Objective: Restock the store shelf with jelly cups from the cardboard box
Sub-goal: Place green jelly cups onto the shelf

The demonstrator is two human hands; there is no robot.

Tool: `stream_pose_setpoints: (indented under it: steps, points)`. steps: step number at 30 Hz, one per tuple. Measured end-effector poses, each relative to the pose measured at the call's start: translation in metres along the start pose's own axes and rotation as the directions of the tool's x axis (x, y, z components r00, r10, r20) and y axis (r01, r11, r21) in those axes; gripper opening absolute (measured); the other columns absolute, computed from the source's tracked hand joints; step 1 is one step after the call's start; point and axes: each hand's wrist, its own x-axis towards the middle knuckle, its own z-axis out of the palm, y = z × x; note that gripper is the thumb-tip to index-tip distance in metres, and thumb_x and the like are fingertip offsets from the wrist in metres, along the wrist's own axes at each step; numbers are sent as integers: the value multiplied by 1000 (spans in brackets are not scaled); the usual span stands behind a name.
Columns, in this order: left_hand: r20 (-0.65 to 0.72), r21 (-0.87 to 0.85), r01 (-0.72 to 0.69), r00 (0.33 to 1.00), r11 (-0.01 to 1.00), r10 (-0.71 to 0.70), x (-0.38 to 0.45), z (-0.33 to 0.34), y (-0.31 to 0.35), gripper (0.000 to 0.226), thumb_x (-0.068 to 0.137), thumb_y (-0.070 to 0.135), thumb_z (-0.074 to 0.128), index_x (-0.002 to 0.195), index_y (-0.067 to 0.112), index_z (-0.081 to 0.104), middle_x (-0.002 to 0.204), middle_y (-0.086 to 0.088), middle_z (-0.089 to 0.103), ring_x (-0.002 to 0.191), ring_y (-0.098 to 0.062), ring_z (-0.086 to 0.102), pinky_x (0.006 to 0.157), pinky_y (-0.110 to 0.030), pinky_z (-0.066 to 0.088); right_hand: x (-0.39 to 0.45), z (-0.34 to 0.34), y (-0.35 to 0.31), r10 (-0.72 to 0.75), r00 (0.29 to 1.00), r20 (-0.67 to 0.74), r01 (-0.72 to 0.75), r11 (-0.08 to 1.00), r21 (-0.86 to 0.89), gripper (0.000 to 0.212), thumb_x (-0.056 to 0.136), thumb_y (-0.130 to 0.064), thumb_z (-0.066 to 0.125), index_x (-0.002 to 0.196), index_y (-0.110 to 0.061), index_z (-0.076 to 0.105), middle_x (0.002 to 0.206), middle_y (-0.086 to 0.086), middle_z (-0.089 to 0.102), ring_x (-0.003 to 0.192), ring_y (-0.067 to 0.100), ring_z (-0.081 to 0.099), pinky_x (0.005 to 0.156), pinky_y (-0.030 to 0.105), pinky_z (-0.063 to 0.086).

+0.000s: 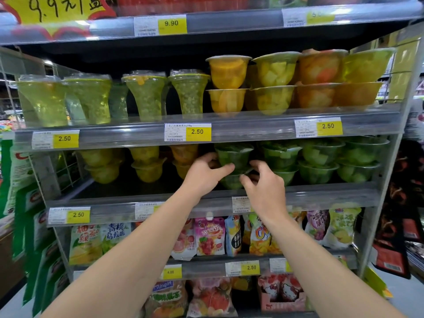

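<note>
**Green cups going onto the middle shelf**

While both arms reach up from the bottom of the frame, the hands meet at a stack of two green cups just right of centre. The left hand (pixel 205 174) has its thumb and fingers curled round the top cup (pixel 234 156), gripping its left side. The right hand (pixel 263 182) has its fingers curled at the rim of the lower cup (pixel 230 181); it looks like a pinch, though the contact is partly hidden. The stack stands at the left end of a row of green cups (pixel 321 161) on the shelf (pixel 332 196), with yellow and orange cups (pixel 146 165) further left and a gap between.

The step in hand appears to be seating or straightening this stack. Next, the hands should let go without tipping the top cup, then go back for more from the box, which is out of view.
</note>
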Motion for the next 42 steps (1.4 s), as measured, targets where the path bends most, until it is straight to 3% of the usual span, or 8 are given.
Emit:
stream_pose_setpoints:
  steps: [2, 5, 12, 17, 19, 31, 36, 42]
  points:
    - [-25, 57, -18, 1000, 998, 20, -1, 0, 0, 60, 62, 58, 76, 114, 29, 69, 113, 12, 72, 109, -9, 64, 98, -41, 54, -1, -1, 0, -26, 1000, -1, 26, 1000, -3, 45, 91, -26, 67, 133, -15, 55, 117, 1, 66, 109, 18, 62, 93, 41, 53]
    - [-95, 93, -40, 994, 995, 48, -2, 1, -2, 45, 75, 40, 82, 115, 22, 70, 117, 8, 71, 112, -9, 63, 102, -39, 50, -4, -5, -1, -72, 997, -14, 72, 997, -7, 48, 91, -23, 65, 137, -17, 53, 127, -3, 62, 116, 14, 57, 98, 36, 49]
    - [-214, 262, -10, 974, 965, 68, -6, 13, 8, 60, 72, 50, 84, 114, 16, 60, 105, 8, 65, 97, -11, 61, 75, -21, 47, -8, -11, 0, -66, 994, 92, 69, 997, -32, 60, 87, -16, 60, 146, -17, 45, 140, -1, 54, 127, 17, 50, 106, 41, 45]
    - [-132, 67, 9, 991, 998, 0, -6, 3, 10, 69, 66, 50, 79, 126, 18, 64, 118, 7, 70, 112, -12, 64, 102, -40, 50, -9, -16, 1, -67, 988, 137, 71, 997, -18, 61, 87, -17, 61, 146, -19, 44, 142, -2, 51, 131, 15, 46, 109, 33, 40]
    - [-150, 67, 12, 989, 998, -2, -8, 4, 10, 78, 59, 57, 74, 126, 18, 65, 118, 8, 71, 111, -10, 65, 102, -41, 51, -8, -18, 2, -63, 982, 177, 69, 997, -30, 64, 87, -19, 61, 148, -19, 42, 146, -2, 48, 135, 15, 41, 111, 28, 34]
    - [-269, 213, -48, 957, 976, 105, -85, 1, 9, 50, 90, 34, 70, 137, 24, 55, 132, 13, 59, 121, -4, 54, 103, -26, 45, -61, -34, 9, -62, 977, 205, 76, 995, -59, 63, 93, -26, 60, 151, -25, 34, 153, -11, 35, 141, 9, 32, 110, 24, 27]
    - [-186, 166, 63, 982, 984, -32, -163, -7, -44, 46, 91, 32, 70, 135, 26, 58, 126, 17, 61, 115, 1, 57, 99, -23, 48, -133, -24, 22, 41, 938, 345, 7, 991, -137, 64, 94, -28, 59, 152, -25, 32, 156, -10, 32, 144, 9, 27, 115, 26, 25]
    - [-29, 172, 317, 948, 933, -317, -263, 6, -143, 50, 93, 36, 67, 140, 28, 54, 133, 19, 55, 119, -1, 52, 92, -19, 44, -243, -3, 62, 276, 802, 529, -135, 948, -290, 64, 96, -34, 59, 153, -28, 30, 157, -10, 29, 142, 13, 31, 110, 27, 30]
